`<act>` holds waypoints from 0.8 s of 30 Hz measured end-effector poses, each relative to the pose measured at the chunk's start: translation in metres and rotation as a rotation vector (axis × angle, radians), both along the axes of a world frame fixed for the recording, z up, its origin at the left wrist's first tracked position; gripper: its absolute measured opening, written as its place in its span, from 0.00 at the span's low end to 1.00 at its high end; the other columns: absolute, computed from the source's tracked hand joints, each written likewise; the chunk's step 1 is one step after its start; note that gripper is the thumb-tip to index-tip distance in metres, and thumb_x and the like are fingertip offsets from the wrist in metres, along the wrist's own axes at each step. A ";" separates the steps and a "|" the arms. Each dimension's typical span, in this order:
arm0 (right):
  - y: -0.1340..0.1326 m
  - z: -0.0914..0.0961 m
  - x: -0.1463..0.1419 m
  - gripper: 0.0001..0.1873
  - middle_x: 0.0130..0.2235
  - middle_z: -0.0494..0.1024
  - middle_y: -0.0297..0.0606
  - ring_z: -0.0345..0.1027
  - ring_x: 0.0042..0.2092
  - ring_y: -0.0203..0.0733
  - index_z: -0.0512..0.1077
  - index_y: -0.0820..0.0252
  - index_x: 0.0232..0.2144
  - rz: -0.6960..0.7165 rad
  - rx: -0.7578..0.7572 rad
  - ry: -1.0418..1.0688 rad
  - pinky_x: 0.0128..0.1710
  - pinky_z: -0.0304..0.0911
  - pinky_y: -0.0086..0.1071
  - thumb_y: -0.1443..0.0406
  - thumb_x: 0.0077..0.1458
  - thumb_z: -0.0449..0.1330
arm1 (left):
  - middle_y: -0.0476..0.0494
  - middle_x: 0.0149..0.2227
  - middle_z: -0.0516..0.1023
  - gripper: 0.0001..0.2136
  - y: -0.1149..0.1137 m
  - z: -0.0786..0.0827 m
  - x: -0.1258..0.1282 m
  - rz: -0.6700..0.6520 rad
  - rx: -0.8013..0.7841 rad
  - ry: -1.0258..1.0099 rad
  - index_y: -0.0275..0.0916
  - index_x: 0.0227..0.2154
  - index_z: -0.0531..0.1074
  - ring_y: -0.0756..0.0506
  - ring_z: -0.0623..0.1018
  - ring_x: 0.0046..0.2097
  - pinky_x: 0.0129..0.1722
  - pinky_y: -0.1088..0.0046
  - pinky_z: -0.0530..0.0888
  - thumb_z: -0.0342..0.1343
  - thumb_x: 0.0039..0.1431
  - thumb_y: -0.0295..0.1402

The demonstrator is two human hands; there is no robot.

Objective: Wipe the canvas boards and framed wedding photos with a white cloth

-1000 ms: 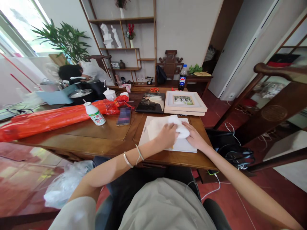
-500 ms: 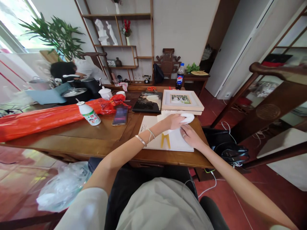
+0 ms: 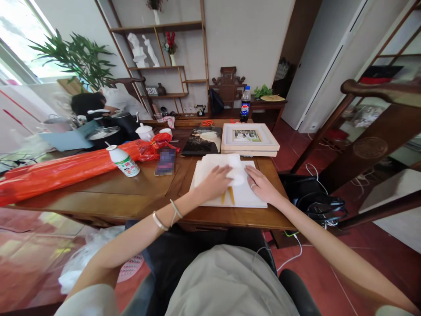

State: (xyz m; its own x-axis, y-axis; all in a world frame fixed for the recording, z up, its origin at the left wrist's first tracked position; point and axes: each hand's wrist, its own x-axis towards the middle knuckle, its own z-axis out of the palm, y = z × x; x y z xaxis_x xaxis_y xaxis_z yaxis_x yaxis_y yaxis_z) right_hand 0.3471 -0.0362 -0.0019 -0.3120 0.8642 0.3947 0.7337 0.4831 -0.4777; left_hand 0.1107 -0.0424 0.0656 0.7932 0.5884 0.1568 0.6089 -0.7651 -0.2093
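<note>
A flat white panel (image 3: 255, 196) with small print along its left edge in the earlier frame lies at the table's front. On it is a soft white sheet (image 3: 221, 161), cloth or paper, partly crumpled at its right end. My left hand (image 3: 215, 181), with bangles at the wrist, rests on that sheet, fingers stretched out. Flat on the panel's right side lies my right hand (image 3: 261, 184), ring on one finger, fingers extended. Two yellow strips (image 3: 231, 195) show below the sheet; their upper part is covered.
Behind the panel are a framed photo (image 3: 268, 139) and a dark picture panel (image 3: 200, 141). A phone (image 3: 165, 161), a white bottle (image 3: 123, 161) and a long red-wrapped bundle (image 3: 75, 164) lie leftward. A cola bottle (image 3: 245, 105) stands at the back; a chair (image 3: 371, 131) is right.
My left hand has moved left and toward me, from the panel's far right to its middle, and its fingers have spread. The white sheet now covers more of the panel's left. My right hand stays put.
</note>
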 end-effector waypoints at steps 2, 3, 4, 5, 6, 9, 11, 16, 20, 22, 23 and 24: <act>0.000 0.000 0.002 0.26 0.64 0.63 0.45 0.51 0.66 0.52 0.64 0.60 0.60 0.013 0.001 0.008 0.65 0.49 0.53 0.64 0.61 0.47 | 0.29 0.61 0.64 0.12 -0.036 0.001 0.006 -0.076 0.006 0.029 0.33 0.43 0.76 0.34 0.63 0.63 0.60 0.52 0.62 0.48 0.63 0.26; 0.000 0.000 0.003 0.26 0.64 0.63 0.44 0.51 0.66 0.51 0.63 0.58 0.60 0.021 -0.002 0.012 0.65 0.49 0.53 0.65 0.60 0.47 | 0.29 0.59 0.66 0.12 -0.054 0.003 0.009 -0.111 0.003 0.033 0.34 0.41 0.77 0.34 0.64 0.62 0.59 0.52 0.63 0.48 0.63 0.28; 0.001 0.000 0.004 0.27 0.64 0.62 0.43 0.51 0.66 0.51 0.63 0.58 0.60 0.030 -0.007 0.014 0.65 0.49 0.53 0.66 0.59 0.47 | 0.29 0.59 0.67 0.12 -0.071 0.005 0.011 -0.147 0.000 0.030 0.35 0.40 0.77 0.34 0.66 0.61 0.57 0.53 0.64 0.49 0.63 0.29; 0.001 0.000 0.005 0.27 0.64 0.62 0.43 0.51 0.66 0.51 0.63 0.57 0.61 0.037 -0.014 0.015 0.65 0.49 0.53 0.67 0.59 0.48 | 0.29 0.58 0.67 0.12 -0.085 0.008 0.013 -0.182 0.003 0.018 0.35 0.38 0.77 0.34 0.66 0.61 0.57 0.54 0.65 0.48 0.63 0.29; 0.001 0.000 0.006 0.28 0.65 0.61 0.43 0.50 0.67 0.51 0.63 0.57 0.61 0.041 -0.021 0.015 0.65 0.49 0.53 0.67 0.58 0.48 | 0.30 0.58 0.68 0.12 -0.094 0.010 0.013 -0.204 -0.001 0.009 0.36 0.37 0.77 0.35 0.67 0.60 0.56 0.55 0.66 0.49 0.62 0.30; 0.002 -0.001 0.006 0.28 0.65 0.61 0.44 0.51 0.66 0.51 0.62 0.58 0.61 0.040 -0.027 0.012 0.65 0.49 0.53 0.68 0.57 0.49 | 0.33 0.57 0.69 0.12 -0.096 0.016 0.012 -0.198 -0.025 0.010 0.37 0.39 0.77 0.37 0.69 0.59 0.54 0.59 0.68 0.48 0.63 0.30; 0.002 -0.001 0.005 0.27 0.64 0.62 0.45 0.51 0.66 0.51 0.63 0.59 0.61 0.028 -0.015 0.011 0.65 0.49 0.53 0.66 0.59 0.48 | 0.35 0.59 0.68 0.12 -0.076 0.015 0.009 -0.130 -0.041 0.021 0.38 0.42 0.76 0.39 0.68 0.60 0.56 0.59 0.67 0.48 0.63 0.29; 0.001 0.001 0.001 0.25 0.63 0.63 0.47 0.52 0.66 0.52 0.64 0.61 0.59 0.009 0.014 -0.002 0.65 0.49 0.53 0.62 0.62 0.46 | 0.35 0.63 0.62 0.13 0.000 0.005 0.004 -0.009 -0.056 -0.021 0.36 0.47 0.74 0.40 0.62 0.64 0.62 0.56 0.61 0.49 0.63 0.29; -0.001 0.004 0.000 0.25 0.63 0.63 0.45 0.52 0.66 0.51 0.64 0.60 0.60 -0.005 0.000 -0.002 0.66 0.49 0.52 0.62 0.62 0.46 | 0.36 0.64 0.61 0.13 0.028 0.000 0.002 0.005 -0.079 -0.069 0.36 0.46 0.74 0.41 0.59 0.66 0.63 0.53 0.58 0.48 0.63 0.28; -0.001 0.004 0.000 0.25 0.63 0.64 0.44 0.52 0.66 0.51 0.64 0.59 0.60 0.001 0.008 0.001 0.65 0.49 0.52 0.63 0.62 0.46 | 0.38 0.64 0.61 0.12 0.019 -0.002 0.002 -0.023 -0.088 -0.050 0.38 0.45 0.75 0.41 0.59 0.66 0.63 0.50 0.57 0.49 0.63 0.29; -0.001 0.003 0.000 0.26 0.63 0.64 0.44 0.52 0.66 0.51 0.64 0.59 0.60 0.011 0.016 0.000 0.65 0.49 0.52 0.64 0.61 0.47 | 0.39 0.64 0.60 0.12 0.009 -0.002 0.001 -0.047 -0.091 -0.036 0.38 0.45 0.75 0.40 0.58 0.66 0.63 0.49 0.57 0.49 0.63 0.29; 0.000 0.002 0.001 0.26 0.63 0.63 0.44 0.52 0.66 0.51 0.63 0.59 0.60 0.024 0.024 -0.002 0.65 0.49 0.52 0.65 0.60 0.47 | 0.40 0.65 0.60 0.12 -0.004 -0.003 0.000 -0.071 -0.092 -0.028 0.39 0.44 0.75 0.39 0.58 0.66 0.63 0.48 0.57 0.49 0.63 0.30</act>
State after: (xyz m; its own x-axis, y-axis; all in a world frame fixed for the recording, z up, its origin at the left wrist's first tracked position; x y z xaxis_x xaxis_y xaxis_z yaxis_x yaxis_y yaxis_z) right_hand 0.3479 -0.0366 0.0004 -0.3329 0.8470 0.4145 0.7227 0.5115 -0.4648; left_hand 0.1105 -0.0467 0.0631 0.8297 0.5435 0.1273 0.5568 -0.8220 -0.1194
